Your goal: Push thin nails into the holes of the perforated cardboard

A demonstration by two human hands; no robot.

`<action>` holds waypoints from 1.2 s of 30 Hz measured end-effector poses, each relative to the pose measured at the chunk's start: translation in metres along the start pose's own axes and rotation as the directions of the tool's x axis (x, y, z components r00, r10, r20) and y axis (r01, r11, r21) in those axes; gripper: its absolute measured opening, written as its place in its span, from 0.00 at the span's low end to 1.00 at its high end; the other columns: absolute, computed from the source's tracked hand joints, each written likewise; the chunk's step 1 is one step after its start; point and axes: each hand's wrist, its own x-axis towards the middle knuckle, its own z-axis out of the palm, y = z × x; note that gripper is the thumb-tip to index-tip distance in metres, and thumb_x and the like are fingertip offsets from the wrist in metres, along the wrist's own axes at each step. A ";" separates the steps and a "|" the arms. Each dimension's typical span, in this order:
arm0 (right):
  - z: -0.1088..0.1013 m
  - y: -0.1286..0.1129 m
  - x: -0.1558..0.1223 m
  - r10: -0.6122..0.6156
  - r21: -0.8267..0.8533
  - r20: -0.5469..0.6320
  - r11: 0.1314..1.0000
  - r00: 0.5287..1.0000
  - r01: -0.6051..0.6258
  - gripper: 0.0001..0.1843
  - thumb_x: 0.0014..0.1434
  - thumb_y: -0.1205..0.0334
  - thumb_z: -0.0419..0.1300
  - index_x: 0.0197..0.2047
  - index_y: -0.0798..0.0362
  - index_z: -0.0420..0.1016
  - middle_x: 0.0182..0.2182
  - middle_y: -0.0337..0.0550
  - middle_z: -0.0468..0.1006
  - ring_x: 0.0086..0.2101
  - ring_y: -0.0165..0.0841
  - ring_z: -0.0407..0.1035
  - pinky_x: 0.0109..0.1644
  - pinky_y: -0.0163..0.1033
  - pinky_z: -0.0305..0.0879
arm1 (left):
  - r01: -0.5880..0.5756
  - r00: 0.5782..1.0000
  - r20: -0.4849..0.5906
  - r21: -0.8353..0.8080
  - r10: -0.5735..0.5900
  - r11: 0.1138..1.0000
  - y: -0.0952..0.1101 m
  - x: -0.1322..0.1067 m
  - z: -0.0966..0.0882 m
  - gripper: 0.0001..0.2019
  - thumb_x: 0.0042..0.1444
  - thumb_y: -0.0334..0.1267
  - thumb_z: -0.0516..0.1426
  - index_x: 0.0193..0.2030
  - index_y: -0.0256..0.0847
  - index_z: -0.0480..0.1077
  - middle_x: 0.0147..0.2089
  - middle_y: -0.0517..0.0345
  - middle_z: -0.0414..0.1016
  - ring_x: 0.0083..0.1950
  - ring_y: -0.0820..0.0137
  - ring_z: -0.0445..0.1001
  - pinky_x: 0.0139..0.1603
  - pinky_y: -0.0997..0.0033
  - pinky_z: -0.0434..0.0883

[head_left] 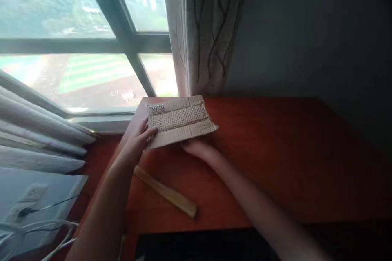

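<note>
A piece of tan cardboard (180, 120), creased into bands, is raised over the far left part of the desk. Its middle band is covered with rows of small holes, and several short, thin pieces (157, 108) line its upper left corner; what they are is too small to tell. My left hand (141, 139) grips the left edge, thumb on top. Beneath the lower edge is my right hand (193, 146), its fingers hidden by the cardboard. A flat wooden stick (167, 191) lies slanted on the desk, nearer to me.
The reddish-brown desk (275, 163) stretches to the right against a dark wall (290, 32). Behind it hang a curtain (211, 28) and a window (122, 45). At lower left are a wall socket (35, 191) with a plug and pale cables (58, 228).
</note>
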 end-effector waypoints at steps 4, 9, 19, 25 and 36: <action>0.002 -0.007 0.008 0.018 0.003 0.016 1.000 1.000 -0.018 0.14 0.66 0.64 0.56 0.54 0.53 0.75 0.55 0.53 0.78 0.54 0.44 0.71 0.64 0.50 0.65 | 0.006 1.000 -0.023 -0.015 -0.007 1.000 -0.002 0.004 -0.004 0.37 0.53 0.44 0.66 0.70 0.47 0.64 0.64 0.52 0.74 0.65 0.54 0.71 0.70 0.54 0.65; -0.001 -0.010 0.016 0.052 0.006 -0.002 0.999 0.999 -0.052 0.17 0.64 0.65 0.58 0.56 0.47 0.74 0.54 0.48 0.79 0.55 0.44 0.70 0.62 0.50 0.67 | -0.051 0.998 -0.036 -0.003 0.051 0.999 -0.002 0.009 -0.005 0.35 0.51 0.45 0.66 0.67 0.47 0.68 0.58 0.52 0.79 0.62 0.53 0.74 0.64 0.56 0.72; -0.005 -0.031 -0.054 0.058 -0.004 -0.044 0.998 0.997 -0.058 0.22 0.60 0.65 0.60 0.57 0.58 0.75 0.52 0.55 0.78 0.53 0.44 0.71 0.60 0.49 0.67 | -0.041 0.992 -0.118 -0.004 0.040 0.999 -0.002 0.004 -0.009 0.33 0.48 0.51 0.67 0.61 0.43 0.72 0.54 0.49 0.80 0.56 0.56 0.77 0.53 0.62 0.75; -0.042 -0.068 -0.075 -0.169 0.060 -0.067 0.983 0.983 0.173 0.10 0.66 0.62 0.56 0.43 0.51 0.79 0.36 0.42 0.81 0.36 0.33 0.74 0.44 0.38 0.70 | -0.047 0.955 -0.282 0.155 0.090 0.987 -0.001 0.011 -0.024 0.33 0.47 0.50 0.66 0.60 0.40 0.71 0.59 0.46 0.75 0.38 0.70 0.76 0.31 0.75 0.70; -0.079 -0.057 0.076 -0.051 -0.209 -0.108 0.978 0.993 0.028 0.19 0.68 0.56 0.57 0.56 0.58 0.73 0.54 0.56 0.76 0.57 0.43 0.68 0.61 0.48 0.64 | -0.028 0.971 -0.230 0.171 0.067 0.985 0.001 0.046 -0.018 0.35 0.54 0.51 0.62 0.66 0.38 0.66 0.57 0.43 0.74 0.32 0.74 0.70 0.27 0.76 0.65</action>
